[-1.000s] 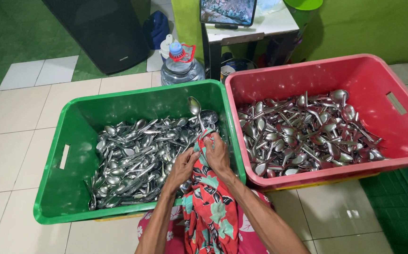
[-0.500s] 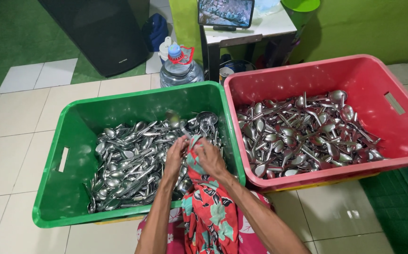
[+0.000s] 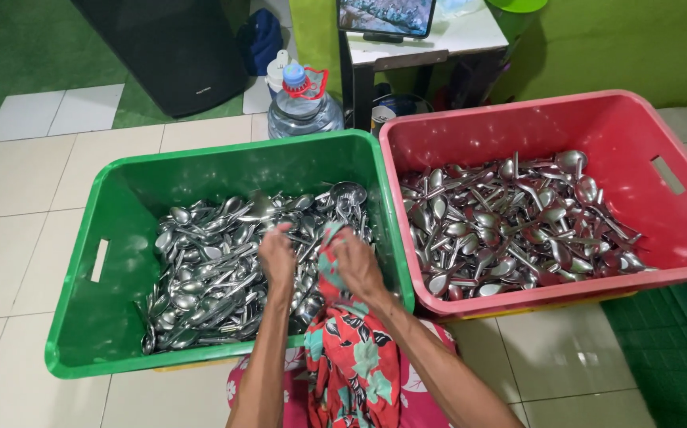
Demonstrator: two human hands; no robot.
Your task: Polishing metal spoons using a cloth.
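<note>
Reaching into the green crate [image 3: 113, 238]: left hand [image 3: 277, 257] curled low over the spoons [image 3: 208, 277], grip blurred, cannot tell.
Right hand [image 3: 357, 261] clutches the floral cloth [image 3: 351, 349] at the crate's near edge. Best to lift a single spoon cleanly, cloth bunched ready.

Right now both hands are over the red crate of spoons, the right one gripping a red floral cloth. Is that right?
Not quite. The head view shows the left hand and the right hand over the green crate of spoons, not the red crate. The rest holds: the right hand grips the red floral cloth.
</note>
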